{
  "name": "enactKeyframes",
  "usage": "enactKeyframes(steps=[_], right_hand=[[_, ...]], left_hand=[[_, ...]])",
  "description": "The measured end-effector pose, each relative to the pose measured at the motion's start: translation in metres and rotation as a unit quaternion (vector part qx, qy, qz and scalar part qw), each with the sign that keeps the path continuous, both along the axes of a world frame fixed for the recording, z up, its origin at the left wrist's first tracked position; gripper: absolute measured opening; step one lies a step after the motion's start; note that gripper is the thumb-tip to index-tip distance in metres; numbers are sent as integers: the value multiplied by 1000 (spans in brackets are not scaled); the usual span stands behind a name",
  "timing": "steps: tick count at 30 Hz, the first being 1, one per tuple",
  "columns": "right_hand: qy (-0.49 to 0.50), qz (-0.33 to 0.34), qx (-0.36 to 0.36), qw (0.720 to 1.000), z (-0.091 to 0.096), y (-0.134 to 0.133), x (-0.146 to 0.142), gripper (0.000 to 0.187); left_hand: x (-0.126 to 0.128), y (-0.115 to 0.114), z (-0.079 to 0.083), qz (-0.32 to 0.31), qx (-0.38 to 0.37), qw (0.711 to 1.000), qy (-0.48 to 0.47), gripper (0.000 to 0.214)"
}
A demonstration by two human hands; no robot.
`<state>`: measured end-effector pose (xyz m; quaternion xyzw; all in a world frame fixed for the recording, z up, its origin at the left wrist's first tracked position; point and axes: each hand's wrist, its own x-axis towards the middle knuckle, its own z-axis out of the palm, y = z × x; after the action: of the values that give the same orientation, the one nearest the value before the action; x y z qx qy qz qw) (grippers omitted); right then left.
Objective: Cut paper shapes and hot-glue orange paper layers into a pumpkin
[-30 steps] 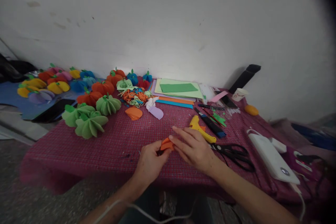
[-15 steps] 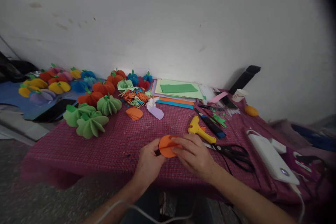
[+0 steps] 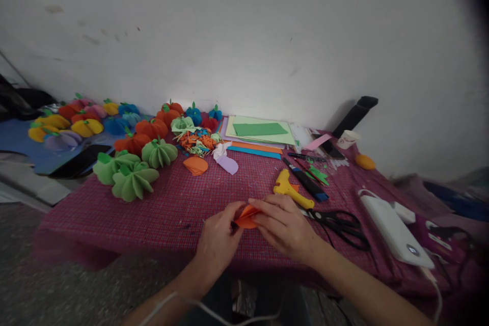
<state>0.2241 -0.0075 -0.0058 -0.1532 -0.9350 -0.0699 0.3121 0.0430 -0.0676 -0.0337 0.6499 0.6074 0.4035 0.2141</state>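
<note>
Between my hands, above the front of the table, is a folded orange paper circle (image 3: 247,218). My left hand (image 3: 220,232) pinches its left side, while the fingers of my right hand (image 3: 283,221) press on its right side. Black-handled scissors (image 3: 340,224) lie just right of my right hand, their blades partly hidden behind it. A yellow glue gun (image 3: 292,191) rests beyond that hand. Farther back lie a stack of folded orange paper pieces (image 3: 195,165) and a lilac paper piece (image 3: 228,164).
Several green paper pumpkins (image 3: 133,182) stand at left, with orange ones (image 3: 152,127) behind. Shredded paper (image 3: 197,140) and coloured sheets (image 3: 260,135) lie near the wall. A white power bank (image 3: 397,229) with a cable is at right, near a paper cup (image 3: 347,138).
The orange circle, flatter and facing me before, is now folded more closed between my fingers. My left hand has tipped slightly; the things on the table stay put.
</note>
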Motion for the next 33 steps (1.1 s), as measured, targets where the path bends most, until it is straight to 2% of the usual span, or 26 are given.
enactKeyframes(steps=[6,12,18,24,29,33], right_hand=[[-21,-2,11,1000,1,-1,0,25],[-38,9,-5,999,0,-2,2,22],[-33,17,-4,999,0,-5,5,21],[-33,29,-11,999,0,-6,5,17],[-52,38,-7,998,-2,-4,5,18],[-45,35,0,998,-2,-3,6,19]], left_hand=[[0,-1,-2,-5,7,1000,-5,42],[0,-2,-2,9,-25,999,-21,47],[-1,-1,-5,1,-25,999,-31,53],[-1,-2,-3,0,-11,999,-48,51],[2,-4,-1,-7,-38,992,-123,53],[3,-6,-3,-35,-51,966,-251,56]])
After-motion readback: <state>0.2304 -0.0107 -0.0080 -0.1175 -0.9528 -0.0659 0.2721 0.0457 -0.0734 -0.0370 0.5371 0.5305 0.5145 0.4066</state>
